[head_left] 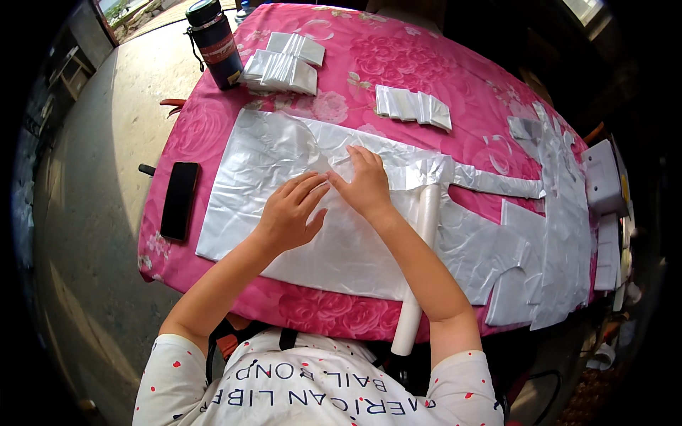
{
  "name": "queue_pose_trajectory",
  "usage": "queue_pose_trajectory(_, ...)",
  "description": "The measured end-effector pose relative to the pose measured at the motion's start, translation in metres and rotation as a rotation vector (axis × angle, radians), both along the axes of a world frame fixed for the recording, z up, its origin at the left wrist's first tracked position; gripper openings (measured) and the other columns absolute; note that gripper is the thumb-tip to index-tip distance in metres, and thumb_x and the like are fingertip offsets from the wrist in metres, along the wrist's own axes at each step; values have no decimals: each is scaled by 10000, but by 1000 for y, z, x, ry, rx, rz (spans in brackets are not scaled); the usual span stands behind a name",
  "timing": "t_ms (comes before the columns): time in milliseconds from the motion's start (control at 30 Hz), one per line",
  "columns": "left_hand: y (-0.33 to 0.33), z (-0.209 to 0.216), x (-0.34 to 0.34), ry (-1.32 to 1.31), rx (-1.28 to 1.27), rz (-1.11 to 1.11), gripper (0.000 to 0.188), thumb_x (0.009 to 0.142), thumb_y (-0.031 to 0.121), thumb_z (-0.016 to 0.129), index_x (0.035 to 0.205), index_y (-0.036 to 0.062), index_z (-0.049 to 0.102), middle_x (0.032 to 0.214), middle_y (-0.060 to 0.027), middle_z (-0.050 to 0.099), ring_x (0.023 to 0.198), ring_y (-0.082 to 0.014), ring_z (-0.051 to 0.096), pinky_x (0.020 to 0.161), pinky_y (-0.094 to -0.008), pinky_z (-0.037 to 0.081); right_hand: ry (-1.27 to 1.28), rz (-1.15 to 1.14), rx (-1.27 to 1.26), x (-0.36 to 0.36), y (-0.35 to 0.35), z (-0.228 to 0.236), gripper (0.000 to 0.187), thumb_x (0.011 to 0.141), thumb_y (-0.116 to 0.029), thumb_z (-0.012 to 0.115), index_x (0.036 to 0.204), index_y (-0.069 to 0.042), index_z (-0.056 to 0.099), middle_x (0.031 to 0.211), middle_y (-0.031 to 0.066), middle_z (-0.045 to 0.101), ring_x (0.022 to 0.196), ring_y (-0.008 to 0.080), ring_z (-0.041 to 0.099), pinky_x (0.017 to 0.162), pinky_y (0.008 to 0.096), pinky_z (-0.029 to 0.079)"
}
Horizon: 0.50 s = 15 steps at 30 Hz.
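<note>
A stack of flat white plastic T-shirt bags (341, 263) lies across the table, their handles pointing right. My left hand (291, 211) rests over the middle of the bags, fingers stretched out and thumb apart. Close beside it on the right, my right hand (364, 181) has its fingers extended on the film and its thumb spread toward the left fingertips. Neither hand shows anything gripped. A white tube (408, 328) lies across the bags, partly hidden under my right forearm, its near end overhanging the table edge. A folded strip of film (419, 174) lies at its far end.
Folded bag bundles (284, 71) sit at the far left beside a dark thermos (215, 50); another bundle (413, 108) lies farther right. A black phone (180, 201) is at the left edge. More loose bags (565, 234) cover the right side of the pink floral tablecloth (341, 316), near white boxes (602, 177).
</note>
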<state>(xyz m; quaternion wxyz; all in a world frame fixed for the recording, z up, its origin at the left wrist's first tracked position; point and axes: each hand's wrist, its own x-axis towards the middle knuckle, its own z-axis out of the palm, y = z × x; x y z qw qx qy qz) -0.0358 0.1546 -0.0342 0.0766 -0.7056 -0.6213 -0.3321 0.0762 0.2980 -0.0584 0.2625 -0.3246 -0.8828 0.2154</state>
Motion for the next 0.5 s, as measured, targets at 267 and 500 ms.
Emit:
queue_pose_trajectory(267,-9,-25,1,-40,-197,189,428,725,153,659,1108,0,545,1161,-131,545,1091,-297,505,920,-394,421,211,-84,-28,3,3,18,169,726,-163,679,846,-45,682,961,79,648,914,250,584,783,345,474)
queue_pose_trajectory(500,-17,-20,-6,31,-186,159,351,735,151,645,1050,14,574,1134,-106,566,1075,-274,515,939,-415,392,1278,-445,-980,196,95,53,280,855,-194,589,1076,-23,566,1084,69,603,1015,203,565,859,346,464)
